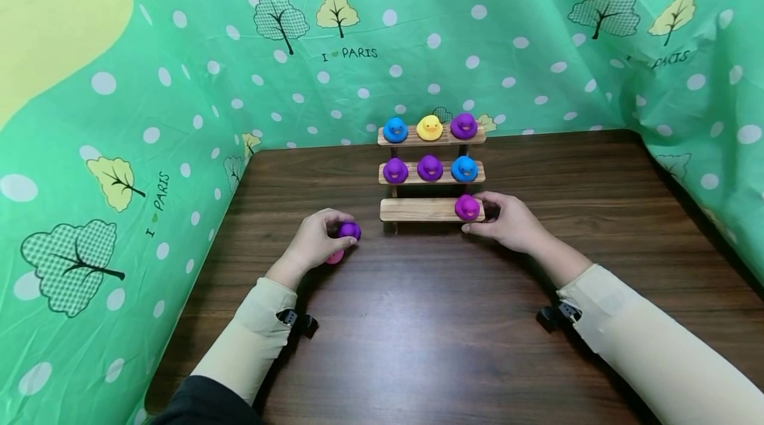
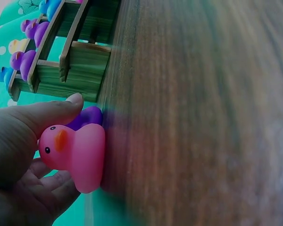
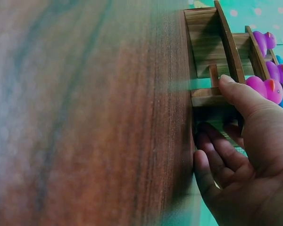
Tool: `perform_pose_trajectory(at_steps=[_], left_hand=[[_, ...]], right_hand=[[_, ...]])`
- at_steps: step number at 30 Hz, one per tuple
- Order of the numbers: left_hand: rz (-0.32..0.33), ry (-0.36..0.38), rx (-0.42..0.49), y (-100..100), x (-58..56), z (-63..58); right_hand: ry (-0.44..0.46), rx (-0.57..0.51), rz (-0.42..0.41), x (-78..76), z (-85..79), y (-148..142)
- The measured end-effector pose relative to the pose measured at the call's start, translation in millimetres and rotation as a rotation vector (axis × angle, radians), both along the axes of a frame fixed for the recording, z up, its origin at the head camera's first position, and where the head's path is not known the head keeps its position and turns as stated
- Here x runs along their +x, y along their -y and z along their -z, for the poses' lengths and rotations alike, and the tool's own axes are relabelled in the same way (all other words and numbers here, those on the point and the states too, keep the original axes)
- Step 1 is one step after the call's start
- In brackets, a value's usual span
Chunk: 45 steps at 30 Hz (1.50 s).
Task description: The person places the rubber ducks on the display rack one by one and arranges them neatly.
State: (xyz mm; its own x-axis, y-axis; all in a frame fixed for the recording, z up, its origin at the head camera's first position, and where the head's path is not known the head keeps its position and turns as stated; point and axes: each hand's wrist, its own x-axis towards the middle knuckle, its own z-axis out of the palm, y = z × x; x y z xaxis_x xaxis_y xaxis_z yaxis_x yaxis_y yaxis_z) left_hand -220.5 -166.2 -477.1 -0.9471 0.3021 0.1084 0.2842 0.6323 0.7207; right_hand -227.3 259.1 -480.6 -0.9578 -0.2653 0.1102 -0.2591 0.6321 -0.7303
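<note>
My left hand (image 1: 313, 239) pinches a purple rubber duck (image 1: 349, 231) at the table, left of a three-tier wooden shelf (image 1: 418, 211). A pink rubber duck (image 2: 87, 157) sits close beside the palm, in front of the purple one in the left wrist view; in the head view the hand mostly covers it. My right hand (image 1: 510, 223) grips the right end of the lowest tier, its thumb at the front edge and fingers behind. By those fingers, a magenta-purple duck (image 1: 467, 207) stands at the right end of that tier.
On the top tier stand a blue duck (image 1: 395, 130), a yellow duck (image 1: 430, 127) and a purple duck (image 1: 463, 126). The middle tier bears two purple ducks and a blue duck (image 1: 464, 169). Green printed cloth (image 1: 382, 34) rises behind the dark wooden table (image 1: 406, 332).
</note>
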Motion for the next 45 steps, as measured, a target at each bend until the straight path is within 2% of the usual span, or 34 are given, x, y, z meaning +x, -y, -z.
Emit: perform_pose_trajectory(at_steps=[8,15,26,35,40,45], left_hand=[[-0.015,0.002,-0.026,-0.1,-0.8,-0.2],[-0.01,-0.015,-0.013,-0.9,-1.2,0.5],[-0.03,0.0,0.015,0.2,1.4,2.1],[-0.037,-0.068,0.027,-3.4,2.5,-3.5],[-0.061,-0.085,0.069,-9.5,4.5,-12.1],[-0.085,-0.056,0.175,-15.9,7.1,-19.7]], right_hand=[[0.001,0.001,0.001,-0.9,1.2,-1.2],[-0.005,0.001,-0.005,-2.7,2.5,-3.0],[0.005,-0.002,-0.004,-1.5,1.2,-0.7],[0.029,0.004,0.007,-0.2,1.2,-0.3],[0.02,0.004,0.008,-0.1,0.9,-0.3],[0.013,-0.001,0.004,-0.5,0.9,-1.2]])
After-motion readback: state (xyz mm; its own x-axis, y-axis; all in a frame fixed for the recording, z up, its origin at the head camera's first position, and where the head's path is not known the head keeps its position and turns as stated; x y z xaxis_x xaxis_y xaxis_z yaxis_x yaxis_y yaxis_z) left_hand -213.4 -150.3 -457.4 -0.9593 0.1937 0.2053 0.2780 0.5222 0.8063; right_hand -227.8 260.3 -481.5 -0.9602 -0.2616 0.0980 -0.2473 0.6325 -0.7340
